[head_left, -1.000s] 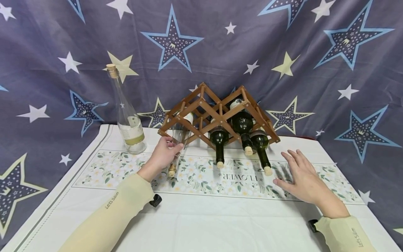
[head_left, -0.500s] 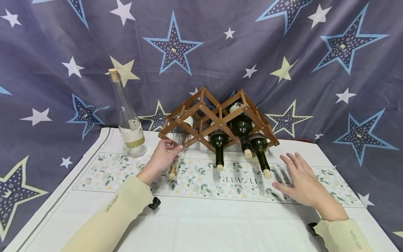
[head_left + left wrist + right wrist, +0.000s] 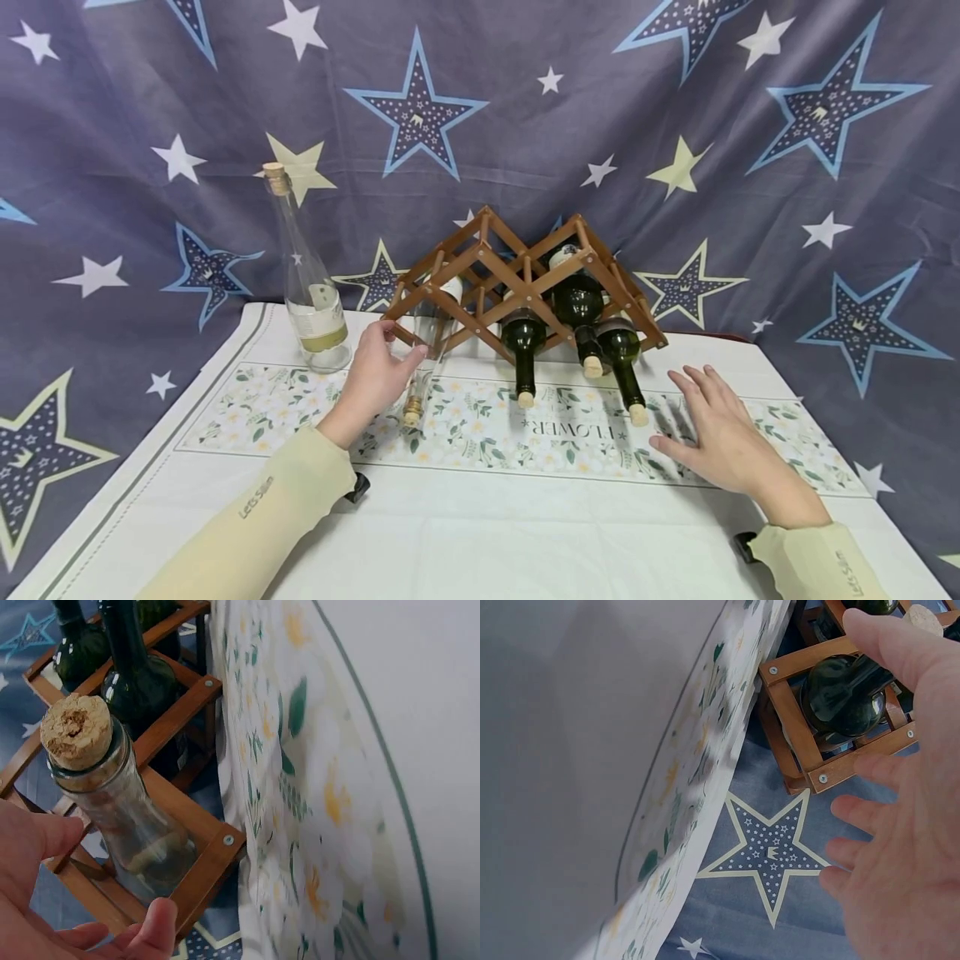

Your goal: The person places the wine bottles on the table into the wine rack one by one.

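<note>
A wooden wine rack (image 3: 480, 248) stands on the table and holds several bottles, necks facing me. In its left slot lies a clear glass bottle (image 3: 422, 382) with a cork (image 3: 76, 731). My left hand (image 3: 372, 373) is beside this bottle; in the left wrist view its thumb and fingers are spread apart, not gripping the glass. Green bottles (image 3: 523, 333) fill slots in the middle and right. My right hand (image 3: 720, 437) hovers to the right of the rack, fingers spread and holding nothing. Another green bottle (image 3: 844, 697) shows near it in the right wrist view.
A second clear corked bottle (image 3: 318, 321) stands upright at the back left of the table. A floral runner (image 3: 480, 433) lies across the white tablecloth (image 3: 525, 533). Behind the rack hangs a star-patterned curtain (image 3: 510, 150).
My left hand has let go of the clear bottle's neck and shifted slightly left, its fingers spreading. The bottle stays in the rack. My right hand has hardly moved.
</note>
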